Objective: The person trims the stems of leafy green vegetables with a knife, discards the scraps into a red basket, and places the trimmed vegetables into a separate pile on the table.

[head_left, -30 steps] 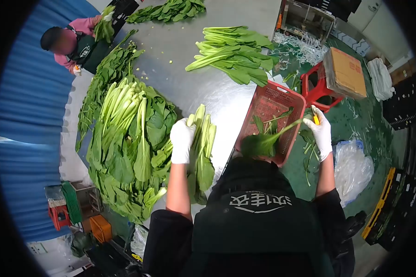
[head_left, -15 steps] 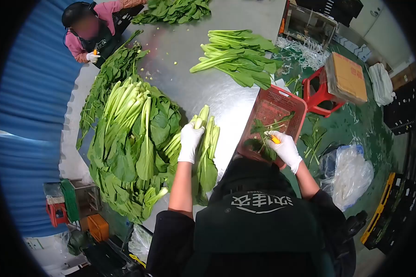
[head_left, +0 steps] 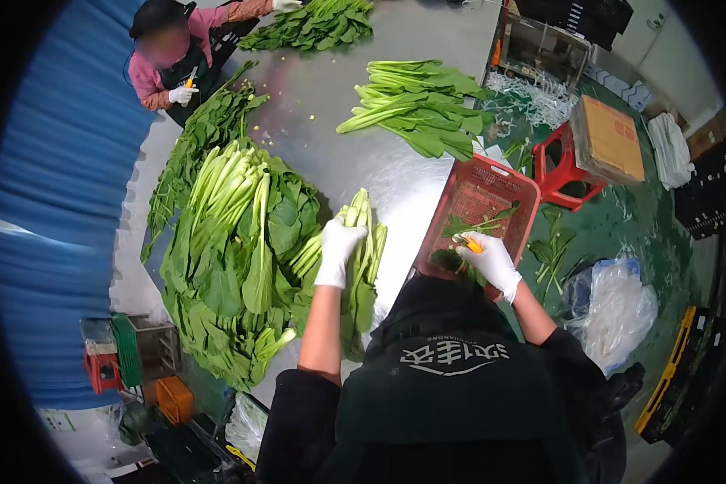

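My left hand, in a white glove, is closed around leafy green stalks at the right side of a large heap of greens. In my right hand, also gloved, is an orange-handled knife. That hand is over the near part of a red plastic basket, which holds loose leaves and stems. Another bunch of greens lies farther up the metal table, pale stems to the left.
A co-worker in an apron holds a knife at the upper left, by more greens. A cardboard box rests on a red stool to the right. Clear plastic bags and loose leaves lie on the green floor.
The view has shifted slightly. My left hand and its stalks sit closer against the neighbouring stalks. My right hand has turned, showing the knife more fully. The co-worker's far hand has come into view.
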Action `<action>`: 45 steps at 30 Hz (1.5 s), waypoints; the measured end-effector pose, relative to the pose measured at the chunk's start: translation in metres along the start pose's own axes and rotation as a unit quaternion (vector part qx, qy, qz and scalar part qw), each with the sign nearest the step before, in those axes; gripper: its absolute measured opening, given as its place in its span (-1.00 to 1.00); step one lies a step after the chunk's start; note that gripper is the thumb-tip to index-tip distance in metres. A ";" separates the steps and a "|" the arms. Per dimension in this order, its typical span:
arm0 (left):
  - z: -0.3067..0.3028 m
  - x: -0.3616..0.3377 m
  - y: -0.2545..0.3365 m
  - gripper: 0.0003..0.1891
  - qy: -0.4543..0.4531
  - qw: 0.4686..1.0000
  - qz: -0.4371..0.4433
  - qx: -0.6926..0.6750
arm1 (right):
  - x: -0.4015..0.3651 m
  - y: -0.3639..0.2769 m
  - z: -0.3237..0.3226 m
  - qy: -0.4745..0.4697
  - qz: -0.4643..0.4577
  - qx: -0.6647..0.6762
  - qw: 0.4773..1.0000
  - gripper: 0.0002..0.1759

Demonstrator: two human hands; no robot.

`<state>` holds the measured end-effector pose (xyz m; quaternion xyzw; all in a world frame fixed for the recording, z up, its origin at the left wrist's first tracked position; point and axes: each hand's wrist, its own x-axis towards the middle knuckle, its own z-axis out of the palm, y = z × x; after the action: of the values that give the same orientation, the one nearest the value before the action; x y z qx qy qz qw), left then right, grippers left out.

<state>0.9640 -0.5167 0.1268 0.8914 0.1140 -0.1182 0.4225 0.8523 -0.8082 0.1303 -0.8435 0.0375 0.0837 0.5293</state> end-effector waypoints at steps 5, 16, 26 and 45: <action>-0.025 -0.054 0.081 -0.78 -0.145 0.959 0.090 -0.227 | 0.022 -0.025 -0.003 -0.048 0.041 0.218 0.974 -0.70; 0.026 -0.059 0.134 -0.73 -0.244 0.937 0.236 -0.083 | 0.026 -0.061 -0.058 0.071 -0.121 0.070 0.988 -0.71; 0.045 -0.054 0.136 -0.70 -0.421 0.834 -0.035 -0.355 | 0.002 -0.008 -0.082 0.174 -0.127 -0.094 0.972 -0.75; 0.086 -0.066 0.143 -0.82 -0.326 0.896 0.129 -0.272 | -0.030 0.058 -0.069 0.105 0.127 -0.223 0.961 -0.75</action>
<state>0.9349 -0.6786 0.1976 0.6600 -0.1183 -0.3112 0.6735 0.8212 -0.8968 0.1136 -0.9323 0.1806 0.0673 0.3061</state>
